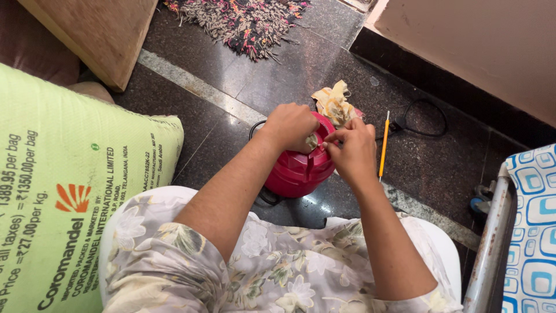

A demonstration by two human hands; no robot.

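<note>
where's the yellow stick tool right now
In the head view, the yellow stick tool lies on the dark floor, just right of the right hand and the red appliance.

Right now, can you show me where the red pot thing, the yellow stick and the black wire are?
red container (295, 171): head view, on its ribbed side below the hands.
yellow stick (383, 145): head view, middle of its thin shaft on the floor.
black cable (431, 132): head view, on its loop.

Left hand (291, 126), right hand (352, 152) pinch small cloth piece (313, 141) atop red container (298, 168).
</note>
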